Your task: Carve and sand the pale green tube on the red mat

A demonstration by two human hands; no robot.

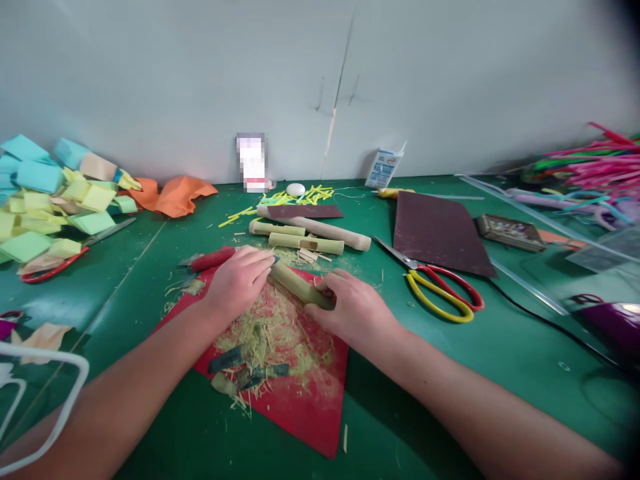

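Your right hand [356, 312] is closed around the near end of a green bamboo piece [296, 284], fingers wrapped over it and thumb on top. The piece lies slanted, its far end running under your left hand [240, 280]. That hand is curled shut over the far end of the piece and over a red-handled tool [213, 259] that sticks out towards the left edge of the bench [450, 373]; you cannot tell which of the two it actually grips.

Both hands work above a red mat [305, 407] near the middle of the front edge, and the bamboo piece sits just over its far part. Pale green shavings [273, 333] cover the mat beneath your hands.

Just beyond, towards the back edge, lie two shorter bamboo sections [306, 244] and a wooden rod [333, 232], side by side. To the right of them sits a dark sandpaper sheet [435, 230], with red-and-yellow scissors [443, 293] touching its near edge. A pile of folded paper [55, 200] fills the back left corner, with orange paper [173, 193] beside it. Coloured sticks [597, 163] lie at the back right corner.
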